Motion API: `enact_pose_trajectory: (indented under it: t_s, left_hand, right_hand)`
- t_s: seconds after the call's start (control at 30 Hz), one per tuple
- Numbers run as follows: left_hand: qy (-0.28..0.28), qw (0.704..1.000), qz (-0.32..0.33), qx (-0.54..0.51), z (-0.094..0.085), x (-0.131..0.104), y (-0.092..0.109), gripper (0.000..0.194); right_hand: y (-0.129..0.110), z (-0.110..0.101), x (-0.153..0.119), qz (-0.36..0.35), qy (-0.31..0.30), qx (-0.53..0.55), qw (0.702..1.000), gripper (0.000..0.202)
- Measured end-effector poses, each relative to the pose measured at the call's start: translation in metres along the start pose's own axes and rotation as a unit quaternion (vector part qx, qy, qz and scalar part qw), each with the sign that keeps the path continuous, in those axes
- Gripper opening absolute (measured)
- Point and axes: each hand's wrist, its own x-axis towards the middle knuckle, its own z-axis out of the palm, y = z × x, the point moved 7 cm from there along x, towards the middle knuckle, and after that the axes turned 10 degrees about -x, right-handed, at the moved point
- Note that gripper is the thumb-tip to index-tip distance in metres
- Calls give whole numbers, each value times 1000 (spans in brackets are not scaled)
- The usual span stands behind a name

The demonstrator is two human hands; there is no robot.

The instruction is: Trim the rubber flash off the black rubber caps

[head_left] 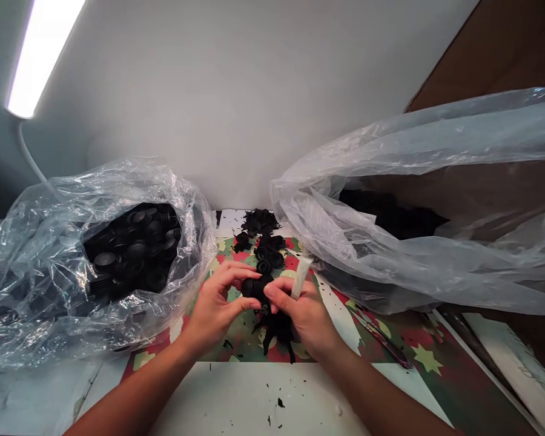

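One ribbed black part [251,287], pinched now in left hand [215,300] | one pale handle [302,275], clasped in right hand [307,309] | two plastic bags [186,200], flanking both hands!

Left hand [218,301]: bare, slim fingers. Left forearm [149,376] below it: bare. Right of left hand: right hand [309,315], right forearm [372,384], both bare.

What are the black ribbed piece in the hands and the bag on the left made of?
Ribbed piece: probably rubber, going by its matte black surface and rings, though plastic is possible. Left bag: glossy, translucent plastic film, likely thin, given its crinkles and bright glints.
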Motion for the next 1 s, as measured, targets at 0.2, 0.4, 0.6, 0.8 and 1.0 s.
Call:
enact_pose_trajectory:
  t_s: [0.2, 0.4, 0.6, 0.8, 1.0]
  left_hand:
    - [-61, 966, -132, -212, 5, -1, -18, 37]
    - [-64, 933, -179, -305, 8, -4, -18, 29]
    - [-56, 930, -206, -298, 8, -5, -26, 31]
    - [72, 989, 76, 101, -33, 5, 56, 24]
    - [333, 711, 182, 592, -114, 3, 140, 13]
  right_hand:
    - [-7, -18, 3, -56, 80, -19, 995, 57]
    - [-9, -39, 8, -68, 160, -11, 985, 46]
    - [-10, -34, 8, -90, 133, -39, 986, 55]
    - [-11, -51, 21, -116, 119, -248, 954, 47]
    - [-6, -47, 31, -123, 21, -327, 937, 35]
